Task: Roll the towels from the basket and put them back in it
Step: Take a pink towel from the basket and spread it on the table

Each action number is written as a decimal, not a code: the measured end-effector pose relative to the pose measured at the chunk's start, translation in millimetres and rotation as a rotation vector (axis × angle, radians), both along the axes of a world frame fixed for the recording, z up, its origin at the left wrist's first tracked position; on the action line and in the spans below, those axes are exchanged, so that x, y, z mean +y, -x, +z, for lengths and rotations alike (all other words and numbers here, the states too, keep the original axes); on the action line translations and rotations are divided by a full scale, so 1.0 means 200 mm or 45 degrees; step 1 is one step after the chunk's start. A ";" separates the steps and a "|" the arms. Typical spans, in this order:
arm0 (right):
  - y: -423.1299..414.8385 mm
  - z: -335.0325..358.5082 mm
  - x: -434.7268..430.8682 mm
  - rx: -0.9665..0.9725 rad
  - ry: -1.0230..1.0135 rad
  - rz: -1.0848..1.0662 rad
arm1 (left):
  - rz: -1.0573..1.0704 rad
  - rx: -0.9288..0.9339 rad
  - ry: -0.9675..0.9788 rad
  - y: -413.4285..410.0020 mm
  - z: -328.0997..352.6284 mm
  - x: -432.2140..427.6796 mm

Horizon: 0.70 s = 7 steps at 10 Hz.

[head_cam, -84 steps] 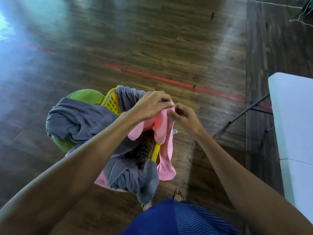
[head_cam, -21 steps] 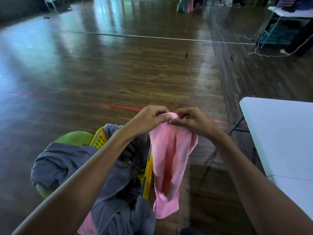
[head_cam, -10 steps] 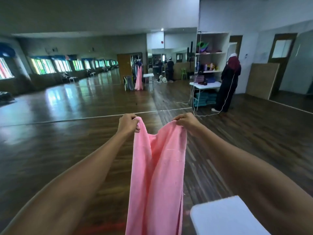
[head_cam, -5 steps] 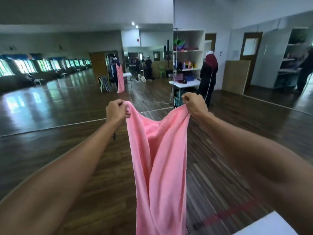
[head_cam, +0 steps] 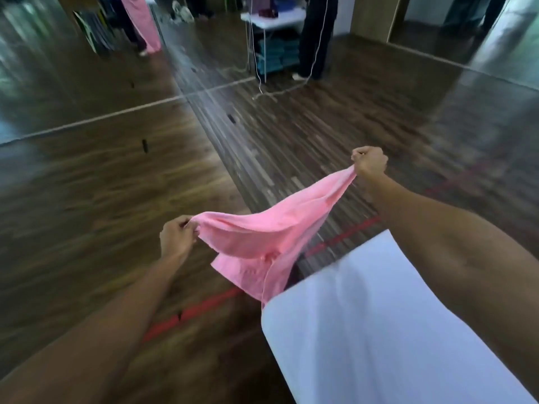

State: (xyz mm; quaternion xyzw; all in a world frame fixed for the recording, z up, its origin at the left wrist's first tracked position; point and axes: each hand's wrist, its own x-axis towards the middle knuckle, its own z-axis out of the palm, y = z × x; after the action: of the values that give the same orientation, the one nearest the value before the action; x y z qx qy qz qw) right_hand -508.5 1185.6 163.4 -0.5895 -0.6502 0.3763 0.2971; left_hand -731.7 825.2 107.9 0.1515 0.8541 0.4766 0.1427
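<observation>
Nearest, at lower right, is the white tabletop. Just above its corner, mid-frame, my left grip is clamped on one corner of the pink towel. My right grip, higher and to the right, pinches the other corner. The towel sags between them over the wooden floor. At the top of the frame, a person stands by a far table.

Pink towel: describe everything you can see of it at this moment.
The plain pink cloth towel is soft, creased and unrolled, stretched in the air between both hands. The left hand pinches one top corner, low and near; the right hand grips the other, higher and farther off, so the top edge slants. Its middle sags in folds; its lower end hangs by the corner of the white table, contact unclear.
</observation>
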 end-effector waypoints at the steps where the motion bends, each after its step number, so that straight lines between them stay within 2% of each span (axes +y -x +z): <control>1: -0.30 -0.24 0.00 0.085 0.095 -0.094 | -0.080 0.123 0.188 -0.37 -0.19 -0.09; 3: -0.94 -0.53 0.02 0.209 0.307 -0.174 | -0.260 0.134 0.180 -1.08 -0.39 -0.16; 4: -1.17 -0.57 0.04 0.265 0.300 -0.375 | -0.389 0.036 0.180 -1.35 -0.41 -0.14; 5: -1.41 -0.56 0.01 0.264 0.228 -0.430 | -0.462 -0.112 0.234 -1.55 -0.45 -0.14; 7: -1.86 -0.70 0.02 -0.212 0.243 -0.556 | -0.706 -0.272 0.278 -1.81 -0.50 -0.18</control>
State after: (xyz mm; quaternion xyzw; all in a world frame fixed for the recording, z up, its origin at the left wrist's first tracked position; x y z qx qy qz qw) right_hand -136.3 1189.4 23.1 -0.7703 -0.4910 0.3131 0.2598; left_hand -369.0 789.0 8.1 0.3116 0.8065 0.3384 0.3714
